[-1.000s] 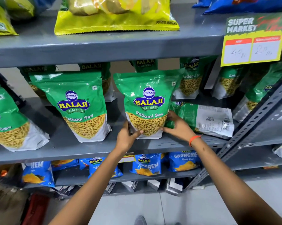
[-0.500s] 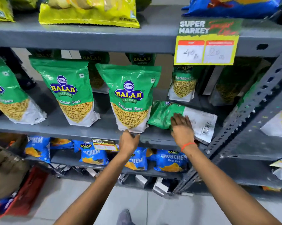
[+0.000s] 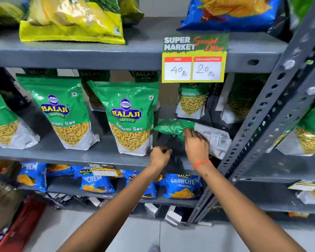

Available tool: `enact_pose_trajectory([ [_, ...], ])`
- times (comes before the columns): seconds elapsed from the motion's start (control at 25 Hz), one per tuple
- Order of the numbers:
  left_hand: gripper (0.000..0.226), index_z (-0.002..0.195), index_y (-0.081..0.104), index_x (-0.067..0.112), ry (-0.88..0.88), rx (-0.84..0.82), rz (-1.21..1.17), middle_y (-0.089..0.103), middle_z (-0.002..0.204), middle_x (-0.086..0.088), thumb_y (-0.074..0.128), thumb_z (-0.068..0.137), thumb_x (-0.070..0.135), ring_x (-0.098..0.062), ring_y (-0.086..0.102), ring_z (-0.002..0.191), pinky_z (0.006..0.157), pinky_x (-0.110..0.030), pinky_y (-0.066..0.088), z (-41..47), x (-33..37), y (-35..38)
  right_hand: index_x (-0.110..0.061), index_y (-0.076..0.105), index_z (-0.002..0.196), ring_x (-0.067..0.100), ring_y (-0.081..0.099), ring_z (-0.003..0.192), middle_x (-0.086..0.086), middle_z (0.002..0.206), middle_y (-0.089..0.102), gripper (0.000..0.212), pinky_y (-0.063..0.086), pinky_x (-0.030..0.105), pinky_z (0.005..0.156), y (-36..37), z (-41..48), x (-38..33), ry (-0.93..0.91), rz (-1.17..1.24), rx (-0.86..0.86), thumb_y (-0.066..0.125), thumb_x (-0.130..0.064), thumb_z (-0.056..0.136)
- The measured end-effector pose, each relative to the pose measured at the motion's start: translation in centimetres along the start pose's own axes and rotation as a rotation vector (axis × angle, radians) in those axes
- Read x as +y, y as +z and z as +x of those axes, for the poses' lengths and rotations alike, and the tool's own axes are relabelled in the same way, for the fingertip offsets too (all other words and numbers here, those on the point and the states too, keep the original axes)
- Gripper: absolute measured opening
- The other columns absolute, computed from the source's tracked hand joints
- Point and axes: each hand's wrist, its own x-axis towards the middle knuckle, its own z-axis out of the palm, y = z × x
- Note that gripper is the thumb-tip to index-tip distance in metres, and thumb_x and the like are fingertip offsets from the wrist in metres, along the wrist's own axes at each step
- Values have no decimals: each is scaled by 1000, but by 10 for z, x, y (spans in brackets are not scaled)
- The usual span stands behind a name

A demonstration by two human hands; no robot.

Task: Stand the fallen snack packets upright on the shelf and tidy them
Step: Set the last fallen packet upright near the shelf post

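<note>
Partly hidden: fallen packet [image 3: 171, 126], green end left, white printed back right, lying on the middle shelf [image 3: 66, 154] against the slotted upright [image 3: 262, 128]. Its middle is covered by the right hand [image 3: 195, 144]; fingers spread on the packet, whether they grip it cannot be told. Orange band [image 3: 201, 163] at that wrist.
Left hand [image 3: 159, 157]: loosely curled at the shelf's front edge, below the packet's green end, holding nothing visible; fingertips blurred.
Standing packets: centre packet [image 3: 129, 117] upright just left of the fallen one, label legible; second packet [image 3: 66, 111] further left, a bare strip of shelf between them; third [image 3: 2, 124] cut off by the left border.
Rear row: dark, tops only, mostly unreadable behind the price tag [image 3: 194, 60], which hangs from the shelf above.
Open room: dark gap between centre packet and upright, under the fallen packet.
Lower shelf: blue packets [image 3: 184, 186], partly screened by both forearms.
</note>
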Motion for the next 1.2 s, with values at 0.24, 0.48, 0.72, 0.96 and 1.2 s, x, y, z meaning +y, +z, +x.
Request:
enact_pose_trajectory([
  [0.24,15,98,56,10,-23,-89,-184,58,93,-22,45,88,4,-22,51,87,79,-42,45,48,30,31,-8,52,97,40,61,73,23,81,66,11,46,39,55,-31,37,8,282,499,271,43,-14,92],
  [0.48,25,79,54,14,-137,-166,-521,62,67,-3,35,91,2,-10,57,52,44,-17,47,65,66,11,1,52,104,17,52,84,21,100,62,18,33,17,69,-26,56,8,344,908,358,38,-6,95],
  [0.72,4,99,43,16,52,-76,-633,62,85,4,39,97,17,-7,62,68,57,-22,52,69,68,3,3,52,113,14,51,97,20,112,61,25,35,-1,74,-13,68,19,438,1014,382,40,-8,94],
  [0.96,11,81,45,28,336,112,-349,56,79,-6,49,90,22,-17,53,72,70,-34,45,73,69,5,3,39,122,-5,56,84,4,107,55,39,42,21,84,1,79,27,613,1226,366,37,-14,87],
  [1.2,26,111,46,14,343,-80,-308,58,110,-8,57,89,19,-15,57,99,84,-16,45,67,65,2,-10,40,128,19,50,111,10,124,54,39,38,39,107,16,56,41,751,1228,41,36,-32,97],
])
